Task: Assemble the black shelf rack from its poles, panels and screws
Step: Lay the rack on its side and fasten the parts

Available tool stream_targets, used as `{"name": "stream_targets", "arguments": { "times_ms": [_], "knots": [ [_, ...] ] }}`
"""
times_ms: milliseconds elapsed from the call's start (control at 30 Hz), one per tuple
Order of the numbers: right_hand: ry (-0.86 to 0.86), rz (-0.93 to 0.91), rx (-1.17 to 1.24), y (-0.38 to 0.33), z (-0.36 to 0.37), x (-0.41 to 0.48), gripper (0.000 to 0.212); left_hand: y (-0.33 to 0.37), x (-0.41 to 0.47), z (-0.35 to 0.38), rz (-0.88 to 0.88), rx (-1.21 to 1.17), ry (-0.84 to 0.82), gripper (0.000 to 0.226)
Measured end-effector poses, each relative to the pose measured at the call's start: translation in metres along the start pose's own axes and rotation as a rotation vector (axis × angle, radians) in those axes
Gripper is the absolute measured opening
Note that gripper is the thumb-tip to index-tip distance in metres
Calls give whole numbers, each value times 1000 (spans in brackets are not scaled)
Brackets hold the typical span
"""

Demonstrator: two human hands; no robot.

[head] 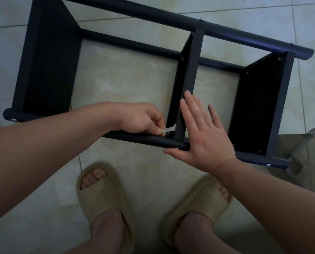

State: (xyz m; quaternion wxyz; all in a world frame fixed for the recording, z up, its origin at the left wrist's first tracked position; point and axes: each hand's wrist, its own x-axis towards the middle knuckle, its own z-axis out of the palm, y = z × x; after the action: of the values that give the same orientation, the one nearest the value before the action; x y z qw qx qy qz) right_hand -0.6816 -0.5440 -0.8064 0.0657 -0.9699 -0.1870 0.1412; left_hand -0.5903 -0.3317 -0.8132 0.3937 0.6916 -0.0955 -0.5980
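Left hand (140, 119) pinches wrench (169, 129), long axis toward 3 o'clock, screw (168, 134) just beneath; right hand (204, 138), fingers straight, braces panel (193, 70).

Look at the round black poles (153, 15): a smooth matt coat with a faint sheen, painted metal by the look of it. The flat black panels (48, 61) are just as dull and matt. The small round screw heads (201, 20) glint bare silver metal. The thin flat silver spanner (168, 129) is bright metal. The cream marbled floor tiles (125, 79) are glossy and smooth. The beige slip-on sandals (101, 197) are soft, matt and foam-like.
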Motion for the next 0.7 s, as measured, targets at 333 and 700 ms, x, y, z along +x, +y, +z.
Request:
{"name": "stream_targets", "arguments": {
  "times_ms": [333,700],
  "knots": [
    [-2,-5,14,1,2,-1,113,-6,3,-12,-46,226,113,9],
    [-262,-49,127,10,-26,2,130,48,-36,-37,-99,367,468,17]
  ]
}}
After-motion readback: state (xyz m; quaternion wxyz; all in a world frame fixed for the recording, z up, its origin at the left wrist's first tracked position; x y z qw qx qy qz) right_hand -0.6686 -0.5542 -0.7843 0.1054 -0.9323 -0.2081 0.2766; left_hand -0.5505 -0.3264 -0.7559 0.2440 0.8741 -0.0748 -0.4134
